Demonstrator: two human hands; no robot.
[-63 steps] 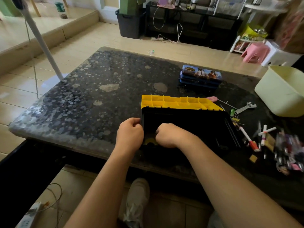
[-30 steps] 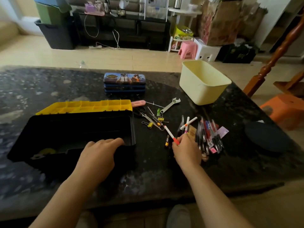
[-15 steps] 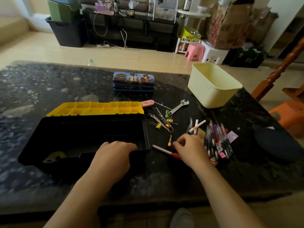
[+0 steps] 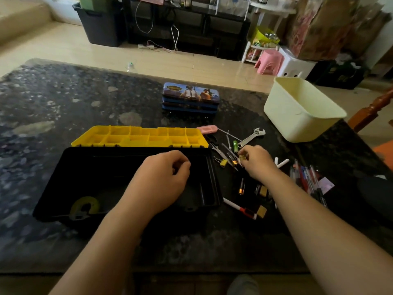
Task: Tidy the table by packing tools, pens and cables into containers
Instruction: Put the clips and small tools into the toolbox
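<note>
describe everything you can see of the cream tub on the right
The cream tub is a pale, smooth plastic-looking bin, rectangular with rounded corners, open-topped with no lid. It stands upright at the far right of the dark stone table. No contents show; nothing touches it, the wrench lying apart.
</note>
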